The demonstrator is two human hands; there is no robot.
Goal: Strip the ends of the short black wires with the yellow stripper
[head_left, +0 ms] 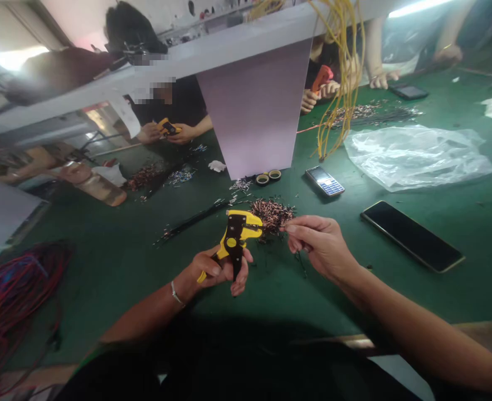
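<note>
A yellow and black wire stripper [234, 236] is gripped in my left hand [224, 270], its jaws pointing right. My right hand [318, 242] pinches a thin dark wire [282, 228] close to those jaws; whether the wire's end sits inside them I cannot tell. Just behind the jaws lies a heap of short copper-ended wire pieces [271, 210]. A bundle of thin black wires [199, 218] stretches to the left of the tool.
A keypad phone [325, 181], a large dark phone [413, 235] and a clear plastic bag [417, 156] lie to the right. Two tape rolls [268, 177] stand by the divider panel [256, 111]. Red cables [15, 295] fill the left. Yellow wires [340, 72] hang down. Co-workers' hands [170, 132] hold tools opposite.
</note>
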